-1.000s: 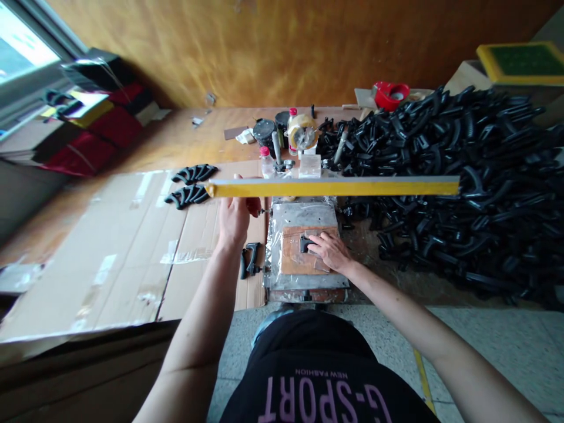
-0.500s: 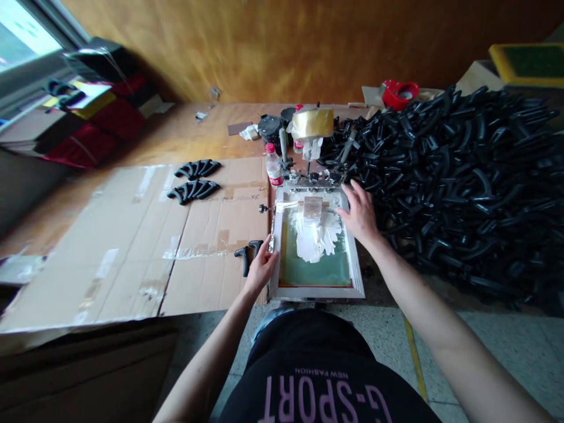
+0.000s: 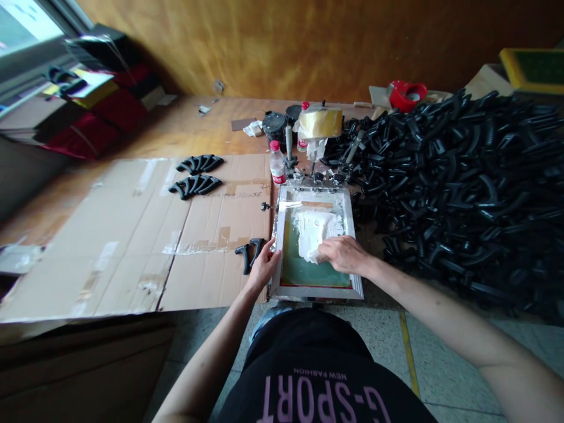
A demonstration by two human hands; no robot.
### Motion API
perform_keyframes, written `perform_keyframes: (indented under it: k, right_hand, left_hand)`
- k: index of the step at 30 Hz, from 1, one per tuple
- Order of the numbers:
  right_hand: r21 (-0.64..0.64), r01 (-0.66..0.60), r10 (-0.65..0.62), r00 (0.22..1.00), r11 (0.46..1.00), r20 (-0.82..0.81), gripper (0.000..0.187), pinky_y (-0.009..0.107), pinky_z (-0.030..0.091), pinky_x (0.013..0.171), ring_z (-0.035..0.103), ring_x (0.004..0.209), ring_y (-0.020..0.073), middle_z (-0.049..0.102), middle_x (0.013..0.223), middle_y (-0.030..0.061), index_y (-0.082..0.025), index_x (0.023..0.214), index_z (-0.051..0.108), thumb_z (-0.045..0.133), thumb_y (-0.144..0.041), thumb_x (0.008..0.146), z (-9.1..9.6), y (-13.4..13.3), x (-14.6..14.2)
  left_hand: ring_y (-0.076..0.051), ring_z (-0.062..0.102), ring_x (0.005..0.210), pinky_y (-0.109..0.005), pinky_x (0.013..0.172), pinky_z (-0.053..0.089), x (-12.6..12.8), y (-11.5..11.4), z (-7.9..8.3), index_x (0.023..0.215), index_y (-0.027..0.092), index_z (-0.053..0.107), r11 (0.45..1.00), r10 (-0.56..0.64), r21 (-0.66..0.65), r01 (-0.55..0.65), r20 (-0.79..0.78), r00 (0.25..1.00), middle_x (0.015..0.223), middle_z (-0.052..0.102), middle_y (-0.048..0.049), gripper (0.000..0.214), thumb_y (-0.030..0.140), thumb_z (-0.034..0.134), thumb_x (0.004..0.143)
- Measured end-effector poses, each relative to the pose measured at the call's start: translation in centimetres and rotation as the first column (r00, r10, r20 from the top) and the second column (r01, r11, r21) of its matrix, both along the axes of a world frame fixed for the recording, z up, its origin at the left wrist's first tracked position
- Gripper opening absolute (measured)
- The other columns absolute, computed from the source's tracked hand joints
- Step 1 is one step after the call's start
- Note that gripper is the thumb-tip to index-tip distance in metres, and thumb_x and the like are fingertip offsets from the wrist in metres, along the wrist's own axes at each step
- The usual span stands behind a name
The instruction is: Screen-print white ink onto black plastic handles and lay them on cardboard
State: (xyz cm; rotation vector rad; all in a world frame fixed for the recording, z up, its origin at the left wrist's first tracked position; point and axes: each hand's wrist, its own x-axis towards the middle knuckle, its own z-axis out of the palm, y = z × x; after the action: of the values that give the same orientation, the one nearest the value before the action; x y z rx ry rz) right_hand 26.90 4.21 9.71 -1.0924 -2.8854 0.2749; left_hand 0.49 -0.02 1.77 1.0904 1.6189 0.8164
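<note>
A screen-printing frame (image 3: 358, 276) with a metal rim and green mesh (image 3: 304, 275) lies in front of me. White ink (image 3: 337, 223) is spread over its middle. My right hand (image 3: 346, 254) is closed over the mesh, pinching the lower edge of a flat, ink-covered scraper (image 3: 312, 238). Its shape blends with the ink around it. My left hand (image 3: 264, 263) rests at the frame's left side, thumb and fingers apart, touching the rim. Beside it, on the cardboard, lie two black curved plastic handles (image 3: 251, 254).
A large heap of black handles (image 3: 458, 182) covers the right side. Two rows of handles (image 3: 196, 187) lie on the cardboard (image 3: 132, 235). Behind the frame stand a red-capped bottle (image 3: 277, 164), dark tubs (image 3: 274, 126) and a tape roll (image 3: 321, 122). A red tape dispenser (image 3: 406, 97) lies further back.
My right hand has moved from the frame's right rim down and left over the ink, taking hold of the scraper. The scraper has left its place at the top strip. My left hand stays put.
</note>
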Motion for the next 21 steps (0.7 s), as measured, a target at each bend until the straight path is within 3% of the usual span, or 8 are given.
perform_keyframes:
  k: [4,7,9,12,15,17,19,21]
  right_hand:
    - [0.123,0.136,-0.128,0.989,0.983,-0.071,0.018,0.028,0.036,0.065,0.058,0.082,0.0189,0.066,0.087,0.0071,-0.017,0.090,0.064,0.049,-0.009,0.086,-1.3,-0.1,-0.6]
    - [0.139,0.039,-0.029,0.997,0.990,-0.076,0.024,0.029,0.038,0.064,0.059,0.079,0.0188,0.066,0.089,0.0082,-0.016,0.094,0.065,0.044,-0.005,0.087,-2.5,-1.6,-0.7]
    - [0.090,0.034,-0.026,0.996,0.995,-0.084,0.020,0.028,0.039,0.063,0.059,0.076,0.0180,0.066,0.085,0.0055,-0.017,0.092,0.065,0.048,-0.009,0.087,-2.3,-2.0,-0.7]
    - [0.055,0.205,-0.193,0.967,0.977,-0.168,0.018,0.027,0.043,0.066,0.062,0.081,0.0180,0.069,0.092,0.0030,-0.022,0.104,0.065,0.056,-0.020,0.089,-0.4,0.3,-1.4]
    - [0.052,0.378,-0.355,0.903,0.925,-0.240,0.048,0.029,0.047,0.072,0.064,0.088,0.0199,0.069,0.109,0.0039,-0.028,0.132,0.054,0.065,-0.027,0.086,2.3,4.9,-1.4]
    - [0.033,0.478,-0.451,0.849,0.878,-0.276,0.063,0.031,0.048,0.074,0.064,0.086,0.0209,0.070,0.108,0.0047,-0.029,0.141,0.046,0.069,-0.031,0.082,3.8,7.9,0.4]
    - [0.001,0.608,-0.566,0.739,0.794,-0.365,0.060,0.031,0.049,0.074,0.064,0.081,0.0199,0.071,0.100,0.0046,-0.026,0.140,0.048,0.066,-0.036,0.084,4.3,9.8,3.6]
    - [-0.042,0.722,-0.652,0.597,0.690,-0.467,0.044,0.028,0.048,0.072,0.064,0.076,0.0174,0.072,0.091,0.0053,-0.018,0.129,0.058,0.057,-0.038,0.090,3.4,10.2,7.1]
  left_hand:
    - [-0.014,0.056,0.063,-0.023,0.056,0.041,-0.1,0.1,0.0,0.135,0.020,0.053,1.000,-0.007,0.008,0.007,0.003,1.000,0.074,0.063,0.0001,0.063,0.046,0.064,0.079]
    - [-0.014,0.055,0.061,-0.023,0.054,0.040,0.0,0.1,0.1,0.135,0.020,0.053,1.000,-0.006,0.005,0.006,0.016,1.000,0.073,0.063,0.0000,0.064,0.045,0.065,0.078]
    - [-0.014,0.055,0.060,-0.023,0.052,0.039,0.0,0.1,0.2,0.135,0.020,0.053,1.000,0.001,-0.004,-0.001,0.036,0.999,0.072,0.063,0.0002,0.065,0.045,0.065,0.077]
    - [-0.011,0.051,0.055,-0.022,0.049,0.036,-0.1,0.1,1.3,0.139,0.019,0.049,1.000,-0.008,-0.015,0.009,0.088,0.996,0.070,0.062,0.0010,0.070,0.047,0.066,0.076]
    - [-0.009,0.047,0.051,-0.020,0.046,0.032,-0.3,0.0,3.8,0.142,0.020,0.044,1.000,-0.014,-0.014,0.017,0.183,0.983,0.068,0.060,0.0025,0.075,0.051,0.066,0.077]
    - [-0.008,0.046,0.049,-0.019,0.044,0.032,-0.3,0.2,6.2,0.136,0.022,0.050,1.000,0.014,-0.005,-0.013,0.262,0.965,0.066,0.058,0.0037,0.068,0.056,0.063,0.079]
    - [-0.009,0.049,0.048,-0.019,0.043,0.034,-0.1,1.0,8.9,0.123,0.023,0.059,0.999,0.046,0.004,-0.051,0.360,0.932,0.063,0.058,0.0036,0.058,0.063,0.057,0.081]
    - [-0.010,0.053,0.049,-0.019,0.043,0.038,0.4,2.5,11.5,0.109,0.022,0.064,0.994,0.066,0.052,-0.101,0.457,0.887,0.065,0.061,0.0017,0.054,0.067,0.051,0.082]
